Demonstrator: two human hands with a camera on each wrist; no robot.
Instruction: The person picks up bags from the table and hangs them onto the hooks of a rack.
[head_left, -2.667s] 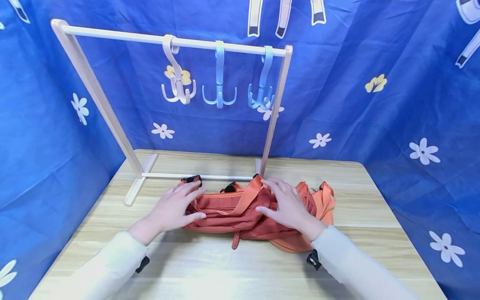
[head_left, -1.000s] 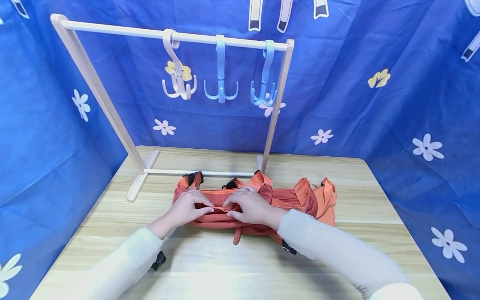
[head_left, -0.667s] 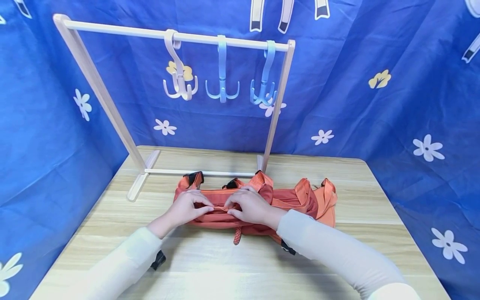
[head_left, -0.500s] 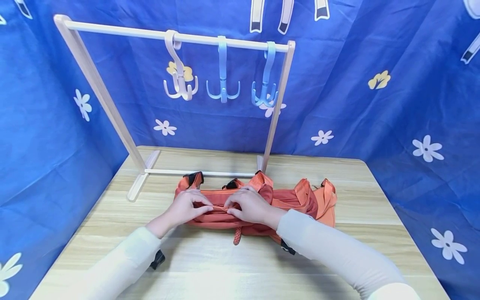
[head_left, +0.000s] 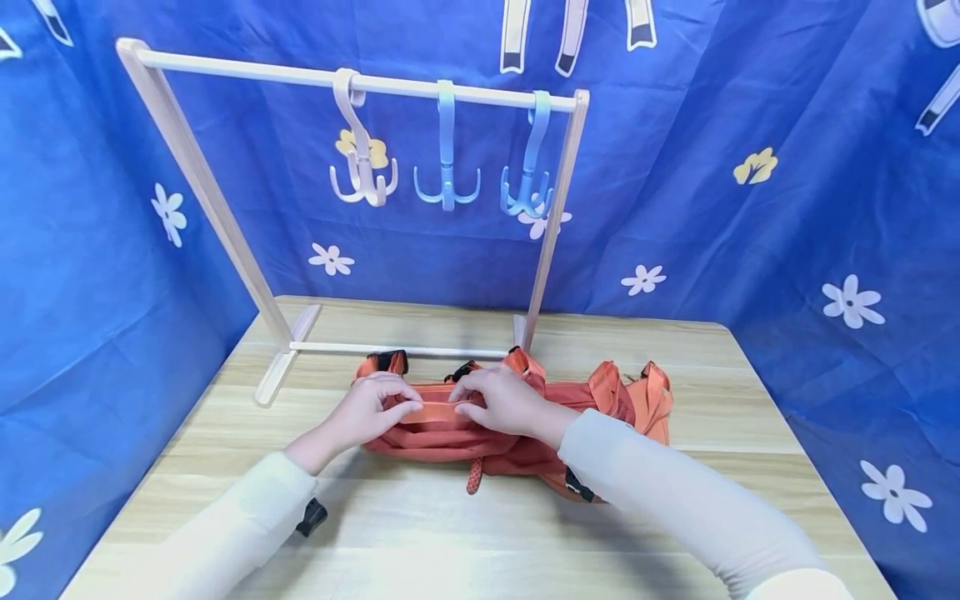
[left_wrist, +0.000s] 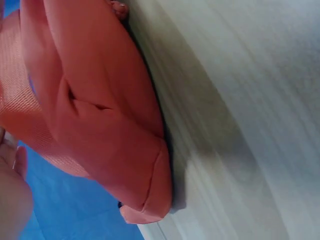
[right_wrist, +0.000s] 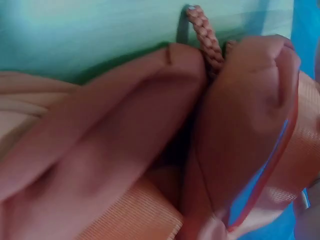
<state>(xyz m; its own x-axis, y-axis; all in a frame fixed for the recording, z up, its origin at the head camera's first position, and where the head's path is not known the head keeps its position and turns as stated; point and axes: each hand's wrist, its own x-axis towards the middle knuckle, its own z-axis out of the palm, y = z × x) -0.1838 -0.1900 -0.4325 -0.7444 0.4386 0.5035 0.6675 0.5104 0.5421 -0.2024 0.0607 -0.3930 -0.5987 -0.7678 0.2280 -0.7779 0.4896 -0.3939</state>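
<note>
A red-orange fabric bag [head_left: 442, 450] lies on the table below the rack, an orange webbing strap [head_left: 437, 412] running across its top. My left hand [head_left: 367, 408] pinches this strap at its left between thumb and fingers. At the right, my right hand [head_left: 502, 402] pinches it too, so a short flat stretch shows between them. In the left wrist view the strap [left_wrist: 20, 95] stands up along the bag [left_wrist: 105, 130]. A braided pull [right_wrist: 205, 35] hangs from the bag's front. Black buckles [head_left: 388, 362] sit at the back.
More red and orange bags [head_left: 656, 408] with looped straps lie close by on the right. Behind stands a pale wooden rack [head_left: 555, 225] carrying a white hook [head_left: 365, 179] and two blue hooks [head_left: 447, 187]. Blue flowered cloth [head_left: 675, 167] encloses the table [head_left: 720, 500].
Both hands have come from lying spread over the bags to pinching the strap. In the last half second the strap has been lifted slightly and drawn flat between them.
</note>
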